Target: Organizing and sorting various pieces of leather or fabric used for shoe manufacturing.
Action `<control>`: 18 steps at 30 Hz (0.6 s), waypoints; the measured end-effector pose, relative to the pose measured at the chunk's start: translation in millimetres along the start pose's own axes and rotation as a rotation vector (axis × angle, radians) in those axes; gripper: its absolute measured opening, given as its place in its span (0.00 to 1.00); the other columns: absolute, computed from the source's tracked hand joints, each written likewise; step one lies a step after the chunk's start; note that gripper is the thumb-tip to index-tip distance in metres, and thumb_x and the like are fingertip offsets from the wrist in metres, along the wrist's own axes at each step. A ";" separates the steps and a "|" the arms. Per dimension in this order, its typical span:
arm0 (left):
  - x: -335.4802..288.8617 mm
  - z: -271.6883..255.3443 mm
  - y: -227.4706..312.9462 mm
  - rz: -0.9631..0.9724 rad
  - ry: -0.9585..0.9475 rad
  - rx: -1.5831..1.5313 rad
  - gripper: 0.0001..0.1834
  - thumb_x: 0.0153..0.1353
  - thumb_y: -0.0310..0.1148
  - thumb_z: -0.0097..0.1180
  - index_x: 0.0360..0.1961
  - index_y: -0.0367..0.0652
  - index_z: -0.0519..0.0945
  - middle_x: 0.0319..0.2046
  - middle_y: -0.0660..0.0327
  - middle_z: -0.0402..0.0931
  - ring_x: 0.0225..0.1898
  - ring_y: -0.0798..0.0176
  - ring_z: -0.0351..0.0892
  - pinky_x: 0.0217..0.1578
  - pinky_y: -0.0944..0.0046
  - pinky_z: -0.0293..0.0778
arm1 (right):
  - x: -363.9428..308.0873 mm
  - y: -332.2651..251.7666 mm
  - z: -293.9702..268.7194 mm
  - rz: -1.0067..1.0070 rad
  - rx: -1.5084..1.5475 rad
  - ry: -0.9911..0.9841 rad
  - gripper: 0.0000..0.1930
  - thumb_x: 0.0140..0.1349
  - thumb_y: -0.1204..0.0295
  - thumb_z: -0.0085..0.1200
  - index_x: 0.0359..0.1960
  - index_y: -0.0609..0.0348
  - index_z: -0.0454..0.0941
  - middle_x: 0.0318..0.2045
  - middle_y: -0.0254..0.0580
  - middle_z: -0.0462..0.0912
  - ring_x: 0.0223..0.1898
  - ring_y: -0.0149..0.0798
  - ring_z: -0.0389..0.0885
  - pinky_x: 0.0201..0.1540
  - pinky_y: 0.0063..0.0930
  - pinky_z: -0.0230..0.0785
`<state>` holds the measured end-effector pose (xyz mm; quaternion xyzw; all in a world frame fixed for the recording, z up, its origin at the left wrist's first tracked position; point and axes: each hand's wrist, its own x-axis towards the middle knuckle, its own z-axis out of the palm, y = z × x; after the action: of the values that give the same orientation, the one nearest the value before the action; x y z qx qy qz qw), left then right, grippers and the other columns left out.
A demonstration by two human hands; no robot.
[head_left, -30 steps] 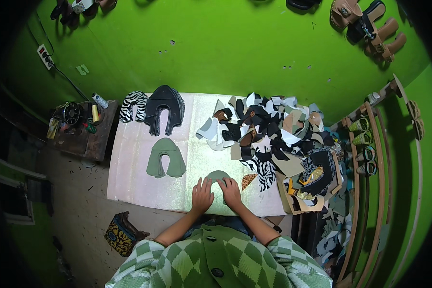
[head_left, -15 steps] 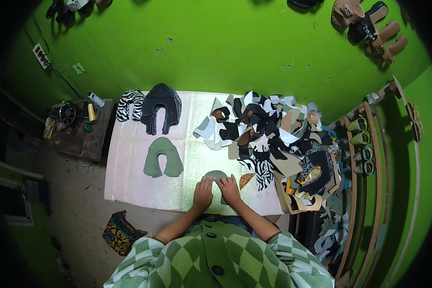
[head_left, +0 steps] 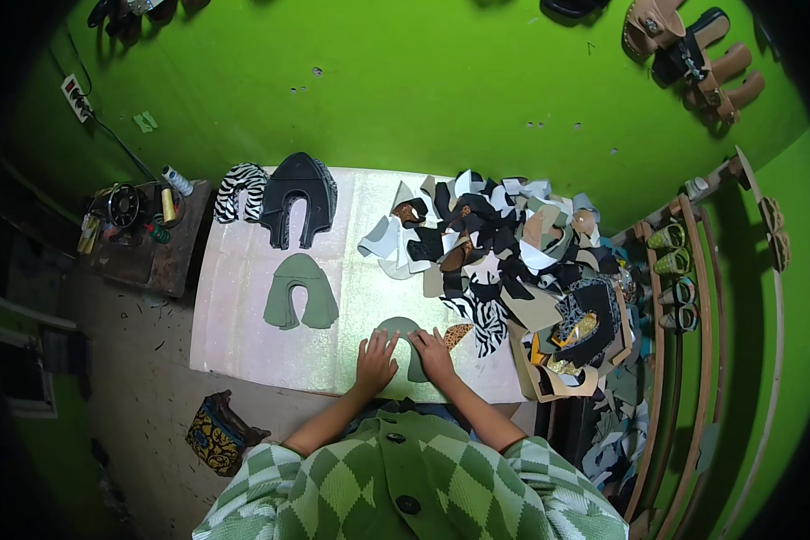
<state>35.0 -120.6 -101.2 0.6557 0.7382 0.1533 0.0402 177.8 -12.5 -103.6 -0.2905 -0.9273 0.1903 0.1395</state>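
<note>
- Your left hand (head_left: 376, 362) and right hand (head_left: 435, 357), apart, touch the green curved piece (head_left: 397, 324).
- I can't tell if they pinch.
- A leopard-print scrap (head_left: 459, 336) lies nearby.

I can take a lane of bare bench (head_left: 360, 292) from the far edge down toward the left fingers (head_left: 374, 345), hemmed on one side by the black stack (head_left: 299, 173) and green stack (head_left: 299, 268), and on the other by the heap of scraps (head_left: 477, 225). Right of the right fingers (head_left: 429, 347) I am soon blocked: the leopard-print piece (head_left: 457, 336) lies just beside them, zebra-print scraps (head_left: 490, 326) and a loaded box (head_left: 578, 387) beyond. Leftward, below the green stack, I have open surface to the near corner.
</note>
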 end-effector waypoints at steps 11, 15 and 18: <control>-0.5 -14.8 -0.3 -0.137 -0.015 -0.091 0.34 0.53 0.44 0.53 0.63 0.51 0.62 0.58 0.48 0.60 0.60 0.44 0.56 0.55 0.48 0.52 | 4.3 3.8 -13.4 0.180 0.243 0.197 0.16 0.49 0.85 0.43 0.38 0.64 0.80 0.37 0.48 0.81 0.43 0.48 0.78 0.51 0.35 0.67; -0.5 -10.7 -4.4 -0.134 -0.038 -0.053 0.34 0.53 0.43 0.53 0.63 0.53 0.62 0.59 0.48 0.59 0.60 0.41 0.54 0.55 0.48 0.52 | -6.6 -3.0 -2.4 0.061 -0.256 0.065 0.18 0.53 0.73 0.46 0.47 0.57 0.76 0.48 0.37 0.77 0.47 0.36 0.72 0.50 0.36 0.60; -3.0 -6.3 -4.6 -0.124 -0.044 -0.024 0.32 0.54 0.42 0.51 0.62 0.49 0.63 0.59 0.48 0.57 0.60 0.40 0.53 0.56 0.46 0.51 | -8.0 -0.4 2.9 -0.011 -0.388 0.019 0.19 0.53 0.73 0.46 0.49 0.57 0.74 0.47 0.34 0.75 0.46 0.34 0.71 0.50 0.38 0.59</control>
<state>29.4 -125.1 -96.9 0.6113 0.7745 0.1449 0.0734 182.9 -18.3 -107.2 -0.3089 -0.9468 0.0044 0.0908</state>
